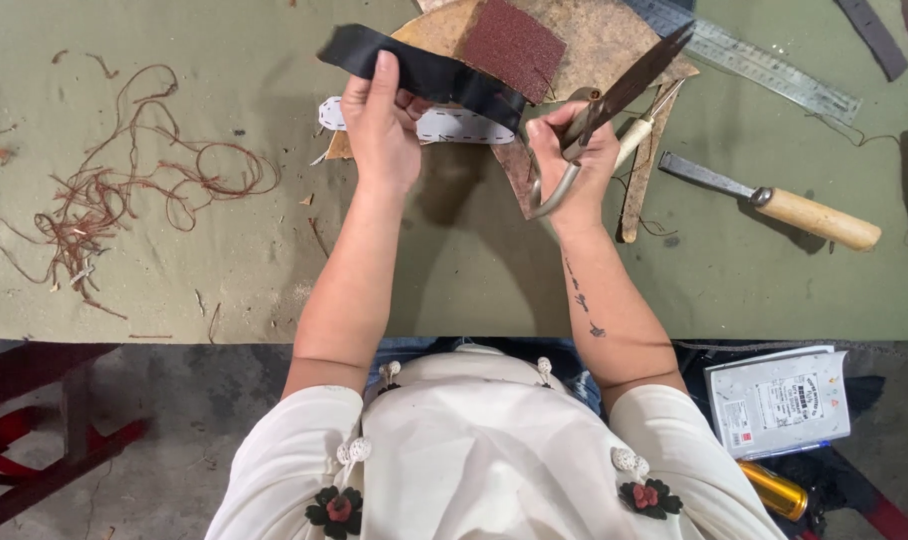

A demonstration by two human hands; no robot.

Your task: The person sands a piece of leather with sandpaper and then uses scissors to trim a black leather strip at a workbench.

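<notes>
My left hand (379,125) pinches a black strip of material (426,72), holding it up over the green table top (224,260). My right hand (574,150) grips a pair of large metal scissors (614,95), blades pointing up and to the right, and its fingers also touch the strip's right end. Beneath the hands lie a white paper pattern with dashed edges (454,125), a tan leather piece (594,40) and a dark red rough-textured patch (512,45).
A tangle of brown thread (104,195) lies at the left. A wooden-handled knife (784,205) and a metal ruler (764,65) lie at the right. A white packet (779,400) and a yellow can (774,488) sit below the table edge.
</notes>
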